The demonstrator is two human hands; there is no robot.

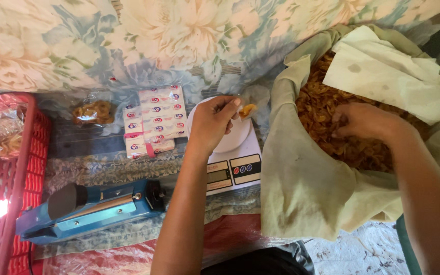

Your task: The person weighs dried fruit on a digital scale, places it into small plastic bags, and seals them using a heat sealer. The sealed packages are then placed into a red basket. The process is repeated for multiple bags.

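Single head camera, looking steeply down, close over hands: scale (232, 158) at centre, sack (306, 188) at right, red basket (24, 153) at left edge.

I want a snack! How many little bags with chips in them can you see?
2: one filled bag lies on the cloth beside the packets; one small bag is pinched in the left hand above the scale. The basket may hide more.

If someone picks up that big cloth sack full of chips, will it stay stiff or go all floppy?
Probably floppy: the green cloth sack already sags and folds over at its rim. It looks bulky but likely light for its size, since the chips inside are thin and curled. They would probably crack if squeezed, so the right hand among them likely needs a gentle touch.
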